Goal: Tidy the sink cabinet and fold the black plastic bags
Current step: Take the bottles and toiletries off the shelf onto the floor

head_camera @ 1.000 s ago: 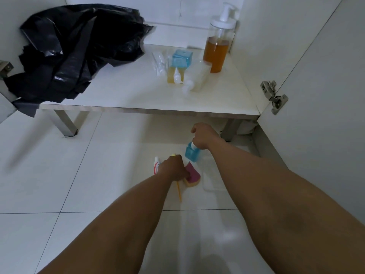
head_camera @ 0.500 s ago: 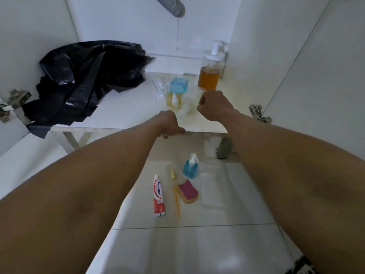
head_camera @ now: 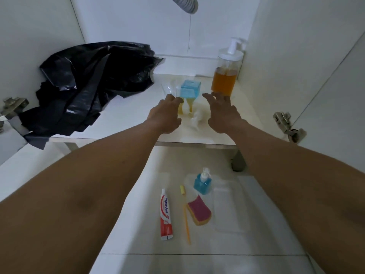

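A crumpled heap of black plastic bags (head_camera: 94,84) lies on the left of the white cabinet shelf (head_camera: 128,123), hanging over its front edge. Both my hands reach over the shelf with fingers spread and empty. My left hand (head_camera: 166,113) is just in front of a clear bottle with blue liquid (head_camera: 190,89) and small bottles of yellow liquid (head_camera: 187,105). My right hand (head_camera: 222,111) hovers to their right, in front of a big pump bottle of amber liquid (head_camera: 225,80).
On the floor tiles below lie a toothpaste tube (head_camera: 165,214), a yellow toothbrush (head_camera: 185,216), a pink-and-yellow sponge (head_camera: 199,211), a small blue pump bottle (head_camera: 202,182) and a clear tray (head_camera: 231,208). Cabinet door hinges (head_camera: 288,125) stick out on both sides. A grey drain hose (head_camera: 185,4) hangs above.
Both hands left the items on the floor, rose to the shelf and went from fists to spread fingers. The small blue pump bottle now stands on the floor by itself.
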Tool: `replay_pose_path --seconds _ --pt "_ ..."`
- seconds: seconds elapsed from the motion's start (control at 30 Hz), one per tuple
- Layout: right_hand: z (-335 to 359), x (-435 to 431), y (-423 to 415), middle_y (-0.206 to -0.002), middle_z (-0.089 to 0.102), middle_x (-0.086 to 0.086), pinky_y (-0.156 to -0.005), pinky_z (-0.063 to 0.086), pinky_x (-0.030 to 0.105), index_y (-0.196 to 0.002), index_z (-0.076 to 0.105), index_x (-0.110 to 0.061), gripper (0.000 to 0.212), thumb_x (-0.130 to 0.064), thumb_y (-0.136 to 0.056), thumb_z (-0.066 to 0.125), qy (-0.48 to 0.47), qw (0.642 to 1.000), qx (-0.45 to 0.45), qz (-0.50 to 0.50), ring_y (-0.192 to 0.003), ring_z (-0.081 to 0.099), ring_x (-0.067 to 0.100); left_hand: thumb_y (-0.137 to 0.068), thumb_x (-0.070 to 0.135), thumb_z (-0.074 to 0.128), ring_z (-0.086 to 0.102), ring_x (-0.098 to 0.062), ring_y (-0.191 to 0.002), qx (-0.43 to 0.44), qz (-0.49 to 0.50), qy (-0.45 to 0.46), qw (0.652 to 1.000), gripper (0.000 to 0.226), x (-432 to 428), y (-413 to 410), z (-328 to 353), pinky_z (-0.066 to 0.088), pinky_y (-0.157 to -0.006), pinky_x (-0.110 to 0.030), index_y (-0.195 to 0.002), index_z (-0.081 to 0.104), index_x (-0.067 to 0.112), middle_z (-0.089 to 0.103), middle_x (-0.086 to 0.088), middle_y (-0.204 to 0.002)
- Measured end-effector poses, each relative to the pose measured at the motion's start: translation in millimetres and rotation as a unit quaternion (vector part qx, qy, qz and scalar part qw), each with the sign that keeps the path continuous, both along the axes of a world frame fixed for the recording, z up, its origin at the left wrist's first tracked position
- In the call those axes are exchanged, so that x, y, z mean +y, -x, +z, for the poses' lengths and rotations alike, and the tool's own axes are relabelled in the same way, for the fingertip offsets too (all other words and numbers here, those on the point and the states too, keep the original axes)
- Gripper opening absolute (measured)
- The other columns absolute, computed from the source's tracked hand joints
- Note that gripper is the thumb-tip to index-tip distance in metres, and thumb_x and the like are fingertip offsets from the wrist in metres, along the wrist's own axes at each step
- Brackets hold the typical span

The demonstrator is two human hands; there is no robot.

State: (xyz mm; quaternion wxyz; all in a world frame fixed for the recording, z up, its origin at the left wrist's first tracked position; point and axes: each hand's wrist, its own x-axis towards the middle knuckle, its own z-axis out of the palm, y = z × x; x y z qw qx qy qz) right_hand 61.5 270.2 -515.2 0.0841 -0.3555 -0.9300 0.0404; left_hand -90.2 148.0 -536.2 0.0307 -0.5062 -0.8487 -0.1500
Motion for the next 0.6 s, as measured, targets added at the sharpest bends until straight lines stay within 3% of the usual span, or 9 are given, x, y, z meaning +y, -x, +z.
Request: replay_pose_path --seconds 0.07,0.13,0.23,0.37,0.6 --pt "-11 5 7 -0.165 0.0 -0.007 -0.116 0.025 0.059 -0.156 0.004 -0.037 0.094 -0.003 -0.09 0.061 -0.012 0.999 -0.027 0.029 -0.151 0.006 0.032 -0.093 0.023 0.067 0.05 -0.027 -0.127 0.026 -0.016 0.005 1.0 0.067 8 -2 -7 0.051 -0.096 -0.044 -0.152 0.034 0.03 0.039 -0.004 -0.15" --pt "-20 8 13 -0.165 -0.006 -0.011 -0.117 0.021 0.06 -0.155 -0.001 -0.04 0.096 -0.007 -0.092 0.063 -0.003 0.998 -0.048 0.048 -0.152 -0.002 0.03 -0.096 0.018 0.06 0.05 -0.028 -0.127 0.042 -0.016 0.029 0.999 0.068 16 -4 -13 0.05 -0.096 -0.044 -0.154 0.029 0.034 0.041 -0.005 -0.148" --pt "-27 9 18 -0.164 0.002 -0.008 -0.112 0.032 0.057 -0.156 0.003 -0.039 0.091 -0.015 -0.092 0.064 -0.036 0.997 -0.05 0.053 -0.15 0.004 0.031 -0.099 0.016 0.053 0.053 -0.03 -0.121 0.058 -0.012 0.039 0.997 0.066 22 -5 -20 0.051 -0.094 -0.047 -0.155 0.024 0.036 0.047 -0.008 -0.142" --pt "-23 10 19 -0.157 0.016 -0.002 -0.098 0.046 0.049 -0.156 0.005 -0.037 0.097 -0.013 -0.087 0.069 -0.088 0.993 -0.06 0.053 -0.141 0.019 0.034 -0.099 0.018 0.056 0.06 -0.032 -0.11 0.077 -0.004 0.01 0.997 0.051 24 -7 -20 0.051 -0.089 -0.045 -0.145 0.037 0.029 0.056 -0.012 -0.131" --pt "-9 -4 7 -0.152 0.024 0.004 -0.095 0.048 0.048 -0.154 0.017 -0.033 0.083 -0.017 -0.089 0.067 -0.125 0.986 -0.091 0.055 -0.14 0.023 0.037 -0.098 0.028 0.062 0.067 -0.026 -0.089 0.142 -0.042 -0.008 0.989 0.037 12 -6 -18 0.053 -0.084 -0.038 -0.132 0.047 0.029 0.067 -0.005 -0.115"
